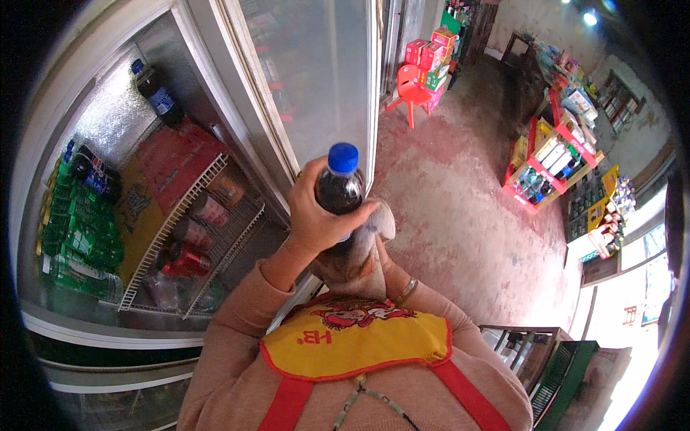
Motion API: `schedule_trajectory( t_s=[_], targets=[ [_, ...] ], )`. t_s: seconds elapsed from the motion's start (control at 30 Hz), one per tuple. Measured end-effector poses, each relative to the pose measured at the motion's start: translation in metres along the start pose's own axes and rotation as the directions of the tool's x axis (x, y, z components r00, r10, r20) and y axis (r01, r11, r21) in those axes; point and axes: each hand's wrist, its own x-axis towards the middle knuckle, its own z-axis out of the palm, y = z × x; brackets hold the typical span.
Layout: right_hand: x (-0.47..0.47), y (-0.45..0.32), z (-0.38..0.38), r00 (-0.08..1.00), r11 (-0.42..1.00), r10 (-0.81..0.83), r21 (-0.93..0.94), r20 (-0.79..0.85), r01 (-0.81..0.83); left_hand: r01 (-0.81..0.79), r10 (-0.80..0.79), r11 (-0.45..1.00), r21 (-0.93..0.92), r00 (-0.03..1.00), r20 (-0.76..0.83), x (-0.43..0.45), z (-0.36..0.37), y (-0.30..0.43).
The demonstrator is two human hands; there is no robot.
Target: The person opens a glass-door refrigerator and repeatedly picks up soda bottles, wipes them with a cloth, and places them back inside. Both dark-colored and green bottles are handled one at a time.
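Observation:
My left hand (pixel 308 221) is wrapped around a plastic bottle of dark drink (pixel 339 191) with a blue cap, which stands upright in front of my chest. A pale, stained cloth (pixel 362 264) is pressed against the bottle's lower part, which it largely hides. My right hand (pixel 382 249) is behind that cloth and holds it; most of its fingers are covered. To the left, a display fridge (pixel 202 70) has shelves of drinks. One dark bottle with a blue cap (pixel 157 97) stands inside on a red board (pixel 175 156).
The fridge's glass door (pixel 318 70) stands just beyond my hands. Green bottles (pixel 81 231) and cans (pixel 186 258) fill the fridge. A red chair (pixel 412 89) with stacked boxes stands across the concrete floor (pixel 447 215). Display racks (pixel 550 156) are at the right, a green crate (pixel 563 382) behind.

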Motion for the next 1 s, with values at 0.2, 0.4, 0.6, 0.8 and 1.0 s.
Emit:
schedule_trajectory(
  t_s=[0.2,0.4,0.6,0.8,1.0],
  targets=[
    [-0.015,-0.015,-0.04,0.99,0.934,-0.112,-0.35,-0.091,0.073,-0.235,0.233,0.971,0.044,0.972,0.039,-0.01,0.001,0.007],
    [-0.02,-0.151,-0.145,0.712,0.598,-0.66,-0.408,0.238,0.69,-0.161,0.139,0.983,0.087,0.967,0.212,-0.002,-0.018,0.016],
    [-0.044,-0.042,0.106,0.599,-0.659,-0.558,-0.745,0.574,0.1,0.139,-0.205,0.976,0.168,0.847,0.49,-0.029,-0.025,0.002],
    [-0.023,-0.053,0.064,0.679,-0.553,-0.601,-0.833,0.422,0.028,-0.022,-0.112,0.979,0.203,0.772,0.625,-0.023,-0.042,0.009],
    [0.004,-0.044,0.08,0.744,-0.734,-0.614,-0.536,0.263,-0.416,-0.12,0.004,0.967,0.224,0.887,0.461,0.012,-0.1,0.025]
  ],
)
